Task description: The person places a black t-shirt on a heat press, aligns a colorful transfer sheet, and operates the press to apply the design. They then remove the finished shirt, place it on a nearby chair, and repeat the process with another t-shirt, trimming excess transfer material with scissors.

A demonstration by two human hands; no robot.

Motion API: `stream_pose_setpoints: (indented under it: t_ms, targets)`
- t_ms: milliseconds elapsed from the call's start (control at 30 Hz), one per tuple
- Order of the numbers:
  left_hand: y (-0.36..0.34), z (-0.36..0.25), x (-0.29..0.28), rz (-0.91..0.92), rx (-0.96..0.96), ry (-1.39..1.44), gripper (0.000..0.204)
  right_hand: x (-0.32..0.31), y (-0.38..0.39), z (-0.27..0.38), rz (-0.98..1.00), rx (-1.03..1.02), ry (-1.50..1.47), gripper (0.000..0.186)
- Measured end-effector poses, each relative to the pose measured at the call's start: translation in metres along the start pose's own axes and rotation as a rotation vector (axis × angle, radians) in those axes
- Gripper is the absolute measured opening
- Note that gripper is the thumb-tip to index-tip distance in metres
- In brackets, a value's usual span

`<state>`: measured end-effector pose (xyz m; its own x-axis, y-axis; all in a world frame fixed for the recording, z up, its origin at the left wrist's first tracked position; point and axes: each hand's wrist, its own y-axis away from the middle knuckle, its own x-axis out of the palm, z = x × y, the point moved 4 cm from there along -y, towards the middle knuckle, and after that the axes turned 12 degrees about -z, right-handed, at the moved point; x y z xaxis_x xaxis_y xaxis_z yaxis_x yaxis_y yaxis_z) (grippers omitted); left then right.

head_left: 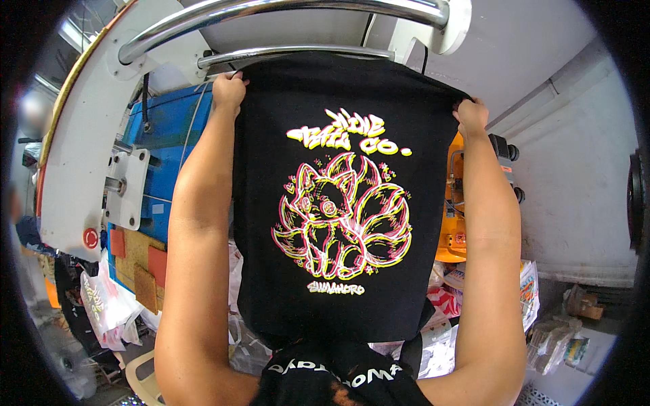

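Both my arms are stretched forward, holding up a black fabric piece (271, 122) by its upper corners. It bears a white, pink and yellow print of a many-tailed fox with lettering above and below. My left hand (230, 89) pinches the upper left corner, just below a thin chrome bar (291, 53). My right hand (472, 111) grips the upper right corner, beside an orange machine (452, 240). The fabric hangs roughly flat between my hands and hides much of what lies behind it. Its lower edge reaches down near my own black printed shirt (325, 372).
A thicker chrome bar (284, 15) crosses the top. At left stand a white machine frame (74, 176) with a red button (90, 238), and a blue panel (149, 115) with brown pads (149, 284). Plastic sheets and bags (108, 304) lie low at both sides. A pale wall (569, 189) is at right.
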<state>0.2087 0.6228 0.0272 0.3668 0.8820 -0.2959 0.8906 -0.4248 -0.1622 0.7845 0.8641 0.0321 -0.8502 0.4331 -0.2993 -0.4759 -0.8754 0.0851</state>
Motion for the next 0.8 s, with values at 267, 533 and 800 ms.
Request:
stream_pose_setpoints:
  t_ms: [267, 533, 800]
  targets:
    - [0.174, -0.048, 0.081, 0.542, 1.001, -0.349, 0.039, 0.062, 0.185, -0.012, 0.351, -1.259, 0.558, 0.047]
    - [0.097, -0.032, 0.043, 0.235, 0.370, -1.033, 0.050, 0.039, 0.094, -0.015, 0.126, -0.348, 0.775, 0.043]
    - [0.065, -0.004, 0.033, 0.037, -0.026, -0.663, 0.034, 0.030, 0.070, -0.016, 0.074, -0.203, 0.627, 0.034]
